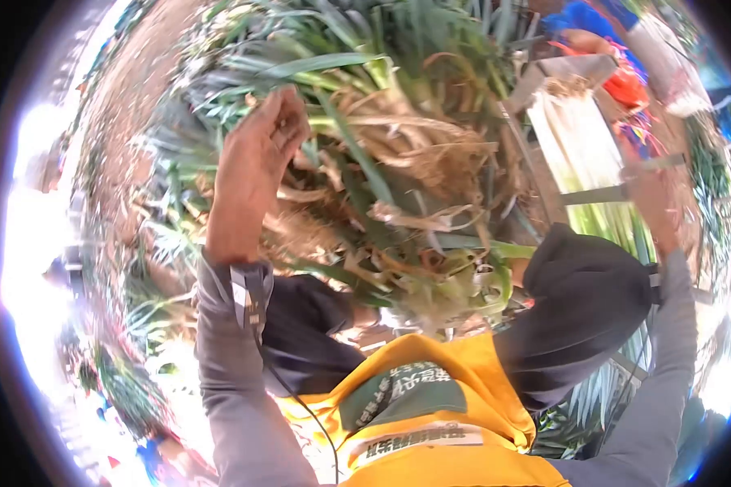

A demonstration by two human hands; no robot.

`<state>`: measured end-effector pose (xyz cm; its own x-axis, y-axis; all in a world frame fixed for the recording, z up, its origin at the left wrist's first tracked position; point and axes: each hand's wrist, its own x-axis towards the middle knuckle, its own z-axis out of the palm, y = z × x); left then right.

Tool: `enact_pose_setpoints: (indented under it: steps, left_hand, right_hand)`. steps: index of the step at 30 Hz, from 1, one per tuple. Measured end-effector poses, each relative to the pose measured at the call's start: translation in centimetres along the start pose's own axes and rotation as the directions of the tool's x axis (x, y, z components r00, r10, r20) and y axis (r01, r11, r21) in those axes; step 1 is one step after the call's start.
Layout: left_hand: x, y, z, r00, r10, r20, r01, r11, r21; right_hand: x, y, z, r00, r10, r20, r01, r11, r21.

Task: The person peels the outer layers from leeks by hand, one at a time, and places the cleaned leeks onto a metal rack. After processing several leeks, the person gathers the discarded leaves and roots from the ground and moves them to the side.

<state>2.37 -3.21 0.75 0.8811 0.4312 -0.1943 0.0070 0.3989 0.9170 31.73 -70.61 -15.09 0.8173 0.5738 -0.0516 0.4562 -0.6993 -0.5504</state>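
Observation:
My left hand (264, 138) is raised over the left part of a heap of leeks (365, 138), its fingers curled together; whether anything is between them cannot be made out. At the right, my right hand (651, 199) is blurred by motion beside a metal frame (597, 195). Its fingers are smeared. In that frame lies a bundle of trimmed leeks (577, 138), white stalks and root ends toward the top, green leaves toward my right knee.
Loose peeled leaves (430, 284) lie between my knees. Red and blue plastic ties (625, 81) are beyond the frame at the upper right. More leeks (126, 381) lie at the lower left. Brown ground (126, 89) shows at the upper left.

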Motion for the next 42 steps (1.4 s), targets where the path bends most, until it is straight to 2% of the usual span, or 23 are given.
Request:
enact_pose_setpoints:
  steps: [1,3,4,6,7,9,10,11,13,17,19,20,22,24,26,28,30,33,35,36,37,39,42]
  left_hand:
    - [-0.4,1.1,-1.0,1.0,0.012,-0.02,-0.012,1.0,0.005]
    - [-0.5,2.8,-2.5,0.981,0.08,-0.178,-0.1,0.989,-0.108]
    - [-0.6,3.2,-3.0,0.98,0.086,-0.178,-0.109,0.987,-0.122]
    - [-1.1,3.1,-4.4,0.984,0.141,-0.108,-0.163,0.96,-0.227]
    - [-1.0,2.6,-5.2,0.988,0.141,-0.064,-0.153,0.949,-0.276]
    - [-1.0,1.6,-5.6,0.978,0.101,-0.185,-0.15,0.95,-0.274]
    - [-1.0,1.1,-5.9,0.949,0.058,-0.309,-0.14,0.958,-0.252]
    - [-0.7,0.9,-6.7,0.937,0.019,-0.349,-0.118,0.957,-0.266]
    - [-0.3,0.8,-8.9,0.936,0.035,-0.351,-0.148,0.942,-0.301]
    - [-2.9,3.1,-10.9,0.87,0.182,-0.459,-0.334,0.901,-0.276]
    - [-4.2,3.8,-12.5,0.818,0.233,-0.525,-0.385,0.901,-0.199]
    - [-4.6,3.8,-13.1,0.802,0.249,-0.544,-0.405,0.895,-0.188]
    - [-4.3,3.6,-13.9,0.794,0.264,-0.547,-0.427,0.883,-0.194]
    - [-4.3,2.6,-14.4,0.828,0.133,-0.545,-0.325,0.906,-0.271]
    - [-3.5,1.1,-14.3,0.871,0.131,-0.474,-0.31,0.894,-0.323]
    - [-2.0,-0.5,-14.1,0.871,0.015,-0.492,-0.228,0.898,-0.375]
    - [-0.9,-3.4,-14.3,0.861,0.028,-0.508,-0.101,0.988,-0.116]
    - [0.6,-5.6,-12.1,0.818,-0.164,-0.552,-0.001,0.958,-0.286]
    - [0.6,-6.4,-10.5,0.799,-0.359,-0.483,0.211,0.918,-0.334]
    - [0.6,-6.5,-10.3,0.802,-0.356,-0.479,0.206,0.919,-0.337]
    - [0.6,-6.6,-10.1,0.891,-0.268,-0.366,0.104,0.906,-0.411]
    - [0.9,-6.1,-9.2,0.965,-0.111,-0.239,-0.03,0.855,-0.518]
    - [-1.4,-3.4,-6.7,0.979,0.183,-0.094,-0.2,0.953,-0.229]
  right_hand:
    - [1.6,-3.5,-2.7,0.973,-0.137,-0.188,0.087,0.964,-0.252]
    - [4.1,-18.1,-6.8,0.916,0.222,-0.333,-0.103,0.934,0.341]
    - [5.8,-22.7,-8.2,0.889,0.323,-0.325,-0.222,0.924,0.31]
    - [8.4,-28.1,-8.1,0.977,0.041,-0.209,0.016,0.964,0.264]
    - [9.6,-31.2,-6.7,0.986,-0.12,-0.118,0.125,0.991,0.037]
    - [13.3,-34.1,-0.9,0.989,-0.146,-0.033,0.15,0.963,0.224]
    - [15.1,-35.2,2.5,0.891,-0.433,0.138,0.453,0.869,-0.197]
    - [16.9,-36.4,5.8,0.686,-0.667,0.291,0.706,0.512,-0.49]
    - [18.3,-39.4,13.5,0.855,-0.427,0.293,0.518,0.719,-0.463]
    - [21.7,-40.3,26.7,0.817,-0.471,0.332,0.575,0.632,-0.519]
    - [22.3,-39.6,31.6,0.849,-0.526,0.06,0.483,0.722,-0.495]
    - [22.3,-40.6,32.7,0.847,-0.528,0.061,0.488,0.728,-0.481]
    - [22.5,-43.2,32.1,0.89,-0.37,0.268,0.455,0.767,-0.452]
    - [21.1,-45.8,30.4,0.886,-0.373,0.276,0.455,0.815,-0.36]
    - [20.1,-47.6,29.3,0.912,-0.301,0.279,0.296,0.953,0.06]
    - [18.7,-48.9,28.4,0.91,-0.346,0.227,0.306,0.933,0.192]
    - [15.3,-52.0,24.7,0.916,-0.249,0.316,0.101,0.903,0.418]
    - [10.1,-52.5,21.3,0.894,-0.268,0.359,0.095,0.897,0.432]
    - [6.2,-52.1,18.9,0.88,-0.284,0.38,0.112,0.902,0.416]
    - [4.5,-52.1,17.5,0.87,-0.369,0.326,0.219,0.884,0.414]
    - [3.1,-52.0,16.3,0.85,-0.451,0.273,0.322,0.854,0.409]
    - [0.8,-51.5,14.0,0.875,-0.427,0.227,0.33,0.871,0.365]
    - [-0.2,-49.1,14.3,0.908,-0.383,0.17,0.351,0.916,0.193]
